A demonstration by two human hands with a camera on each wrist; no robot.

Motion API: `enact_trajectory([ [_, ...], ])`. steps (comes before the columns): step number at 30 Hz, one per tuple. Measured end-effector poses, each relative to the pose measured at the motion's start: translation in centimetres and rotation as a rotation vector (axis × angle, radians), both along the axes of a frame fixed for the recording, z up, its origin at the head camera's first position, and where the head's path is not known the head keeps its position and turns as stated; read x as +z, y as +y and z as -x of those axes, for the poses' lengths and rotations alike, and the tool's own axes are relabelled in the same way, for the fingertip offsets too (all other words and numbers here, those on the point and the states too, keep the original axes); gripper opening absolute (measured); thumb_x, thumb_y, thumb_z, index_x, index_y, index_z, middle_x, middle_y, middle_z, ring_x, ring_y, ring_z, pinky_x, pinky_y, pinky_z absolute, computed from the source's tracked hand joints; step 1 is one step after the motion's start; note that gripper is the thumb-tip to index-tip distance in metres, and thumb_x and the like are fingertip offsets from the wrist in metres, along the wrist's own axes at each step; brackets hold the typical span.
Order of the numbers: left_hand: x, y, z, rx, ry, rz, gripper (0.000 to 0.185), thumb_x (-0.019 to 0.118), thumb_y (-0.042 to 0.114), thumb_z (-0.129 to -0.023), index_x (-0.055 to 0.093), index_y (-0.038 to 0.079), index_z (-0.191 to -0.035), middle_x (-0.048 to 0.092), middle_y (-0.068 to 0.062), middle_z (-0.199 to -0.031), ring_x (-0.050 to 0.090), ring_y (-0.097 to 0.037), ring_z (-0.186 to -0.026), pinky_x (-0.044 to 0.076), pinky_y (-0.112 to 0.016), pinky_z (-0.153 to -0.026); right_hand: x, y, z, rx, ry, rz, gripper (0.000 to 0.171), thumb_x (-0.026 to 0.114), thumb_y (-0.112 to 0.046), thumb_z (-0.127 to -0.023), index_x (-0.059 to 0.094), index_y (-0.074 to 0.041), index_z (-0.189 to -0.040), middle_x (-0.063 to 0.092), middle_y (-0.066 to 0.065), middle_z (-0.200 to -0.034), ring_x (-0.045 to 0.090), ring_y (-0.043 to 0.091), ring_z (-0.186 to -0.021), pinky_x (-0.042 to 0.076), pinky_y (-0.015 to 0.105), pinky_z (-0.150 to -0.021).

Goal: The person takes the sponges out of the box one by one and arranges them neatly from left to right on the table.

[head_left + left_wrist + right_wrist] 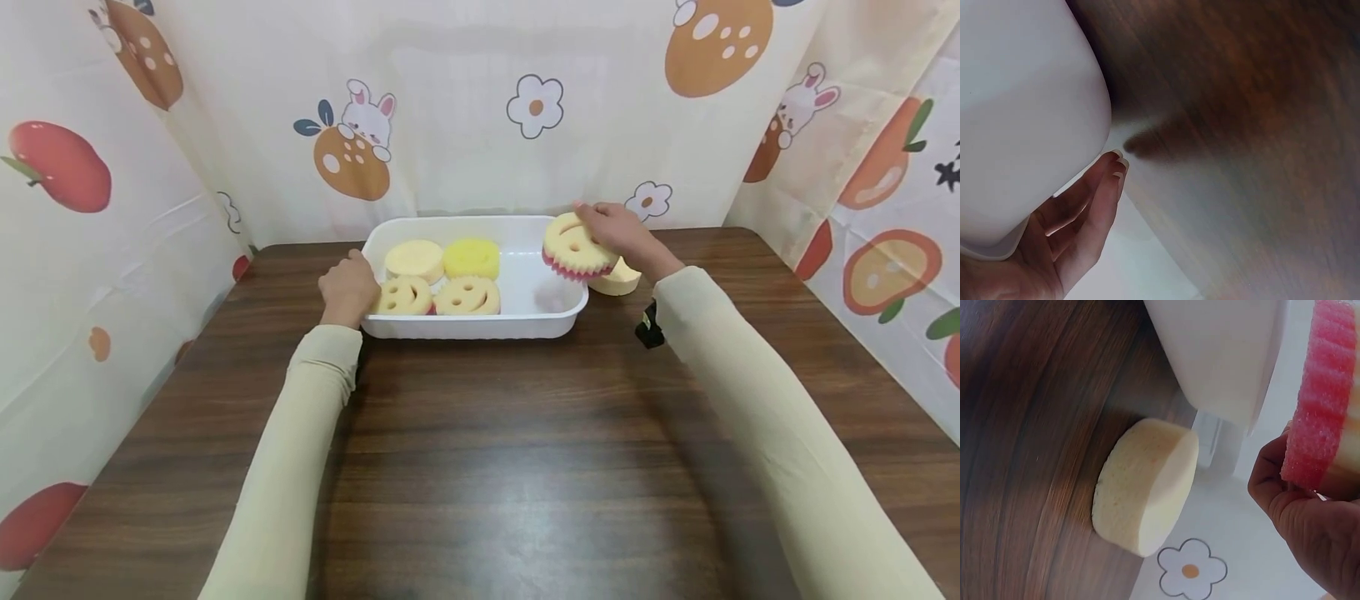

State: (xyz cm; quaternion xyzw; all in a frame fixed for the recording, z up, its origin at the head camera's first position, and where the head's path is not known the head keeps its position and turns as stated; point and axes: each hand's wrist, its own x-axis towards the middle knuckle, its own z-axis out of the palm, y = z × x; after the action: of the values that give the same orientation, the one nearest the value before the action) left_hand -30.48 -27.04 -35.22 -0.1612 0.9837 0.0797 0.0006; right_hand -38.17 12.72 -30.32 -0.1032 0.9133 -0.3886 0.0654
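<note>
Four sponges in the tub: two smiley-face sponges (437, 296) are seen along the near side of the white tub (551, 321), with a pale plain sponge (415, 259) and a brighter yellow sponge (472, 257) behind them.
Filled part: the left half of the tub is taken up by these four, packed close and touching one another.
Free part: bare floor is shown in the right half of the tub.
Sponge in hand: a smiley sponge with a pink underside (573, 247) is held tilted above the tub's far right corner, not yet set down.
Right hand: the right hand (621, 235) is curled over that sponge, fingers on its top edge and thumb under the pink layer (1321, 400), as shown by the wrist view.
Sponge outside: one pale round sponge (1145, 485) is lying on the table (480, 467), just beside the tub's right end and partly hidden behind the right hand in the head view.
Left hand: the left hand (347, 289) is laid against the tub's near left corner; its fingers (1094, 200) are seen loosely bent along the wall, touching it and closed round nothing.
Judged progress: most appears done, with the held sponge still to be placed and one more left on the table.
</note>
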Motion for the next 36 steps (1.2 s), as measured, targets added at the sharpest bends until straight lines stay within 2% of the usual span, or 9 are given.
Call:
enact_trajectory([
  [8, 0.3, -0.2, -0.1, -0.004, 0.009, 0.006, 0.047, 0.040, 0.018, -0.095, 0.037, -0.009, -0.133, 0.060, -0.031, -0.121, 0.062, -0.047, -0.110, 0.048, -0.057, -0.092, 0.6, 1.7, -0.1, -0.016, -0.029, -0.032, 0.084, 0.024, -0.068, -0.098, 0.040, -0.003, -0.148, 0.050, 0.018, -0.124, 0.048, 0.025, -0.105, 0.040, 0.031, -0.084],
  [11, 0.3, -0.2, 0.0, -0.001, 0.007, 0.008, 0.047, 0.040, 0.018, -0.095, 0.037, -0.009, -0.134, 0.060, -0.031, -0.121, 0.062, -0.047, -0.110, 0.049, -0.057, -0.092, 0.5, 2.3, 0.0, -0.024, -0.011, -0.040, 0.084, 0.024, -0.068, -0.098, 0.041, -0.002, -0.148, 0.051, 0.018, -0.121, 0.051, 0.022, -0.095, 0.043, 0.029, -0.077],
  [15, 0.3, -0.2, 0.1, -0.003, 0.004, 0.012, 0.047, 0.040, 0.018, -0.095, 0.037, -0.009, -0.133, 0.060, -0.031, -0.120, 0.063, -0.047, -0.109, 0.049, -0.056, -0.091, 0.3, 3.0, 0.2, -0.050, 0.011, -0.039, 0.081, 0.026, -0.067, -0.098, 0.048, -0.001, -0.139, 0.050, 0.012, -0.103, 0.050, 0.016, -0.080, 0.045, 0.026, -0.066],
  [18, 0.2, -0.2, 0.2, -0.007, 0.005, 0.017, 0.048, 0.040, 0.019, -0.095, 0.036, -0.009, -0.134, 0.060, -0.031, -0.120, 0.063, -0.046, -0.109, 0.049, -0.056, -0.091, 0.3, 3.5, 0.3, -0.065, 0.034, -0.063, 0.079, 0.024, -0.067, -0.098, 0.051, -0.001, -0.132, 0.049, 0.012, -0.099, 0.048, 0.017, -0.079, 0.043, 0.027, -0.065],
  [22, 0.1, -0.2, 0.2, -0.005, 0.004, 0.019, 0.048, 0.040, 0.019, -0.096, 0.036, -0.009, -0.134, 0.061, -0.031, -0.120, 0.063, -0.047, -0.108, 0.049, -0.056, -0.090, 0.3, 4.0, 0.4, -0.061, 0.038, -0.074, 0.082, 0.022, -0.067, -0.098, 0.048, -0.002, -0.140, 0.050, 0.019, -0.119, 0.048, 0.022, -0.086, 0.042, 0.030, -0.070],
  [26, 0.0, -0.2, 0.2, -0.004, 0.001, 0.016, 0.048, 0.040, 0.019, -0.096, 0.036, -0.009, -0.134, 0.060, -0.031, -0.120, 0.063, -0.047, -0.109, 0.050, -0.057, -0.090, 0.4, 4.6, 0.5, -0.057, 0.022, -0.073, 0.085, 0.021, -0.068, -0.098, 0.039, -0.004, -0.150, 0.044, 0.023, -0.141, 0.047, 0.028, -0.103, 0.040, 0.033, -0.079],
  [29, -0.1, -0.2, 0.2, -0.003, -0.004, 0.015, 0.048, 0.040, 0.019, -0.096, 0.036, -0.009, -0.134, 0.060, -0.031, -0.121, 0.063, -0.047, -0.109, 0.050, -0.057, -0.090, 0.1, 5.2, 0.6, -0.067, 0.016, -0.074, 0.082, 0.021, -0.068, -0.098, 0.046, -0.003, -0.142, 0.050, 0.022, -0.127, 0.049, 0.027, -0.099, 0.041, 0.034, -0.079],
  [33, -0.1, -0.2, 0.2, -0.004, -0.007, 0.015, 0.048, 0.040, 0.019, -0.096, 0.036, -0.009, -0.134, 0.061, -0.031, -0.120, 0.063, -0.047, -0.109, 0.050, -0.057, -0.090, -0.3, 6.0, 0.6, -0.083, 0.016, -0.060, 0.078, 0.023, -0.068, -0.098, 0.050, -0.003, -0.133, 0.048, 0.013, -0.101, 0.050, 0.018, -0.078, 0.043, 0.030, -0.069],
  [36, -0.2, -0.2, 0.3, -0.004, -0.002, 0.014, 0.047, 0.040, 0.019, -0.096, 0.037, -0.009, -0.133, 0.061, -0.031, -0.119, 0.063, -0.047, -0.108, 0.049, -0.056, -0.090, -0.5, 6.6, 0.6, -0.097, 0.019, -0.033, 0.082, 0.023, -0.068, -0.098, 0.048, -0.003, -0.141, 0.049, 0.012, -0.104, 0.048, 0.012, -0.075, 0.043, 0.025, -0.066],
])
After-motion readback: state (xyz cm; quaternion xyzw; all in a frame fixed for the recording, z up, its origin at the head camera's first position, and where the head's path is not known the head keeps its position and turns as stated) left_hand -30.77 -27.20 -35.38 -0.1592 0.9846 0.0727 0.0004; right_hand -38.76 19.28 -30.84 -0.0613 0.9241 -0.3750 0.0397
